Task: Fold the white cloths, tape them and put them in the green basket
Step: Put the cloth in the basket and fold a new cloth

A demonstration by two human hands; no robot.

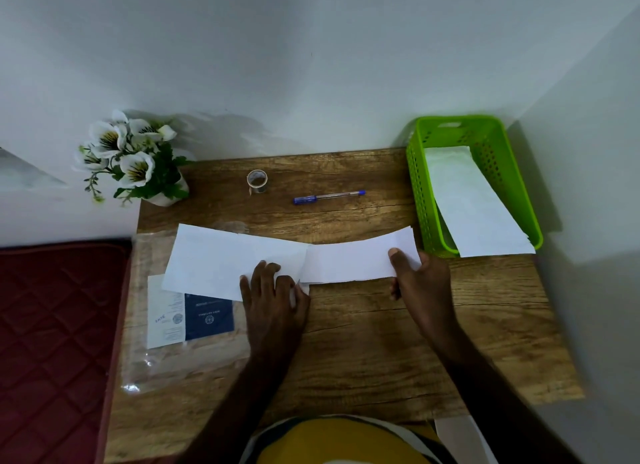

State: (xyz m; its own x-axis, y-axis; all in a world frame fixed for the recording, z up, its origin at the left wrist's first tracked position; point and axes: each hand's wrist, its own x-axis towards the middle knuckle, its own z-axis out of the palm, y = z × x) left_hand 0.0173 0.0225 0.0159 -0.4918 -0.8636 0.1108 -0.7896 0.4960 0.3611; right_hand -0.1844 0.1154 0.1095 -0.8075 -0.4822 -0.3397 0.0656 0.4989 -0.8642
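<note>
On table [346, 342]: hands [277, 290] folding white cloth [346, 261]; label [192, 316] unreadable.

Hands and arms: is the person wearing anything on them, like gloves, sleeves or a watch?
No. The left hand and right hand are bare, with no gloves, rings or watch visible. Both forearms are uncovered, with no sleeves in view. Only a yellow garment with pale trim shows at the bottom edge.

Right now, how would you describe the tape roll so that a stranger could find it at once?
Start at the wooden table and look to its far edge by the wall. Between the white flowers on the left and the blue pen lies the tape roll. It is the only small round ring there, clear with a brownish centre.
</note>
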